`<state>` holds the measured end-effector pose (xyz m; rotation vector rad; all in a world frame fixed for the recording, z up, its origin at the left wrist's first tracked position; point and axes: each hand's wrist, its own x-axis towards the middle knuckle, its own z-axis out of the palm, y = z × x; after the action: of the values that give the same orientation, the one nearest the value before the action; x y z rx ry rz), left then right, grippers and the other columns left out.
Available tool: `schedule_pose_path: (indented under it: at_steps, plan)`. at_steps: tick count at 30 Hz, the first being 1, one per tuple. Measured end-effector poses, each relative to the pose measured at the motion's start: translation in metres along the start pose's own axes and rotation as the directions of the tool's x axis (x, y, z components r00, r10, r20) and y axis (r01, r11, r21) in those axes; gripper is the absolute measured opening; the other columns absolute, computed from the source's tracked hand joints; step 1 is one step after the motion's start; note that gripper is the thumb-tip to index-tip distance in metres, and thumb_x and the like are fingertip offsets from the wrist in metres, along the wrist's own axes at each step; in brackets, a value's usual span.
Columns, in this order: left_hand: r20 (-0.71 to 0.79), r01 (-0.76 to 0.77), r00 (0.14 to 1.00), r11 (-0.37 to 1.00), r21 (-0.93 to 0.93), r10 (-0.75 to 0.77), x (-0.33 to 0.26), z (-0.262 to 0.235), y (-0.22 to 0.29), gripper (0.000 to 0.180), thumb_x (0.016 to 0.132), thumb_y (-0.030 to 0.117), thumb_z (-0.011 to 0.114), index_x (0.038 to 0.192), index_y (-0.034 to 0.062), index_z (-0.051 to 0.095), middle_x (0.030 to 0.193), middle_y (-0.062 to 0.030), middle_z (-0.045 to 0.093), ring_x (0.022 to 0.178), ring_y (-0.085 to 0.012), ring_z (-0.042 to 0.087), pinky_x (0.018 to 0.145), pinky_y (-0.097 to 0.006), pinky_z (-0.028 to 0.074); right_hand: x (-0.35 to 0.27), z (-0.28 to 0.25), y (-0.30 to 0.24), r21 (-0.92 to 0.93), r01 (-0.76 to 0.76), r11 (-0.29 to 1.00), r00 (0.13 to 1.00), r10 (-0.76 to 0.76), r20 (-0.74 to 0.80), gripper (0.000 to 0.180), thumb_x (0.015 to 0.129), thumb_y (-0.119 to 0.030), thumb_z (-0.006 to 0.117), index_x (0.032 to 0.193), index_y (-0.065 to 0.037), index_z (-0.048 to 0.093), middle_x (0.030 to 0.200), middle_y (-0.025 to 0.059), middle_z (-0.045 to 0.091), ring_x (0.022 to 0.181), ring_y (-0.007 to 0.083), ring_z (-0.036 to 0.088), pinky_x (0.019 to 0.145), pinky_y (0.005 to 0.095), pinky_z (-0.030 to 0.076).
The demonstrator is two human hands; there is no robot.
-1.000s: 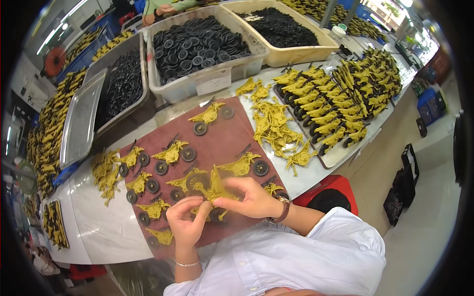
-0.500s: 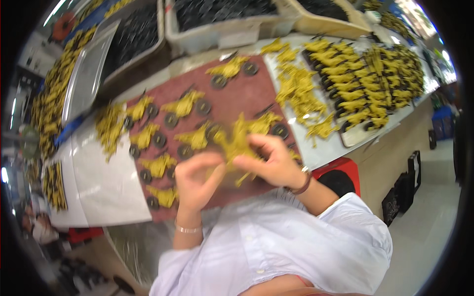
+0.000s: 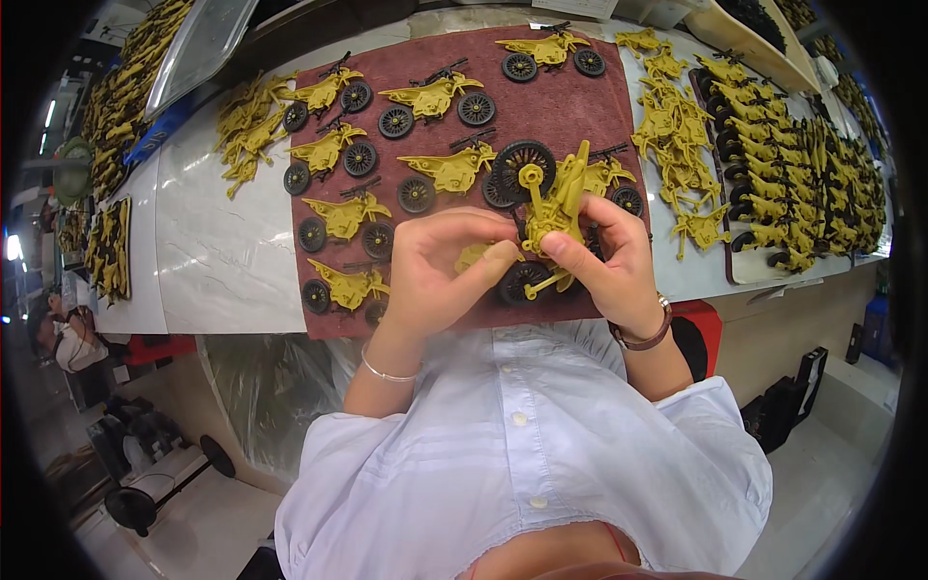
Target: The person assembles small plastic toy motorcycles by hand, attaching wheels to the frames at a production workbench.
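A yellow toy motorcycle [image 3: 556, 208] stands tilted up over the mat, gripped between the thumb and fingers of my right hand [image 3: 619, 256]. One black spoked wheel [image 3: 524, 170] is on its upper end, and a yellow fork-like piece sticks out low down. My left hand [image 3: 440, 266] is beside the toy's left side, its thumb and forefinger curled close together in a pinch. Whatever lies between those fingertips is too small to make out. Other yellow motorcycles with black wheels [image 3: 435, 100] lie in rows on the dark red mat [image 3: 425, 58], just beyond my hands.
Loose yellow bodies [image 3: 256, 121] are piled left of the mat, and more [image 3: 677, 116] lie to its right. A tray of packed motorcycles [image 3: 788, 159] stands at the far right. Bins [image 3: 749, 43] line the back. A red stool [image 3: 698, 329] is below the table edge.
My view has shifted, so the table sits higher and straighter. The held motorcycle has turned, with its wheel now plain at the top. Both hands stay close around it.
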<state>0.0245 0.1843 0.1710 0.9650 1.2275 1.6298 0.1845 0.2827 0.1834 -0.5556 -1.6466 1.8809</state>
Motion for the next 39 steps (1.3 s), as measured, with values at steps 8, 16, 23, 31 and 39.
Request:
schedule_pose_path:
  at_steps: [8,16,23,31,39]
  plan:
    - [-0.028,-0.053,0.998,0.997,0.051,0.055,0.0,0.004,-0.003,0.016,0.071,-0.005,0.071,0.086,-0.0049,0.066,0.089,-0.0124,0.066,0.085,-0.0163,0.062,0.077,-0.028,0.049,-0.002,0.007,0.001,-0.124,0.072,0.99,0.994,-0.081,-0.072,0.024,0.084,-0.008,0.066,0.105,0.003,0.06,0.095,0.0062,0.065,0.087,0.0092,0.058,0.078,0.0238,0.045]
    - [-0.049,0.003,0.999,0.999,0.053,-0.001,0.002,0.003,0.0,0.014,0.072,-0.004,0.07,0.086,-0.0049,0.066,0.088,-0.0131,0.066,0.083,-0.0161,0.063,0.074,-0.028,0.05,-0.001,0.007,0.003,-0.073,0.014,0.997,0.995,-0.021,-0.097,0.023,0.083,-0.008,0.066,0.103,0.003,0.061,0.094,0.0056,0.064,0.086,0.0087,0.058,0.077,0.0233,0.045]
    - [-0.074,-0.115,0.986,0.938,0.327,0.147,0.006,0.004,0.001,0.005,0.074,0.001,0.068,0.075,-0.0039,0.066,0.075,-0.0124,0.068,0.067,-0.0168,0.064,0.062,-0.026,0.049,-0.001,0.008,0.005,-0.093,-0.004,0.996,0.998,-0.003,-0.069,0.024,0.083,-0.009,0.067,0.104,0.003,0.06,0.095,0.0042,0.064,0.086,0.0071,0.057,0.076,0.0222,0.045]
    - [-0.08,-0.132,0.982,0.92,0.368,0.173,0.004,0.005,0.0,0.005,0.074,0.001,0.067,0.075,-0.0043,0.065,0.075,-0.012,0.068,0.065,-0.0165,0.064,0.06,-0.027,0.049,-0.002,0.01,0.003,-0.092,0.002,0.996,0.996,-0.01,-0.092,0.025,0.083,-0.008,0.066,0.105,0.003,0.06,0.095,0.0049,0.064,0.087,0.0077,0.057,0.077,0.0229,0.046]
    - [-0.048,-0.19,0.972,0.89,0.414,0.229,0.004,0.004,-0.002,0.006,0.075,0.002,0.067,0.077,-0.0036,0.065,0.077,-0.0117,0.068,0.067,-0.0169,0.065,0.062,-0.027,0.049,-0.004,0.011,0.002,-0.113,0.006,0.994,0.993,-0.019,-0.117,0.023,0.083,-0.006,0.065,0.104,0.003,0.061,0.096,0.0057,0.065,0.088,0.009,0.058,0.078,0.0237,0.046]
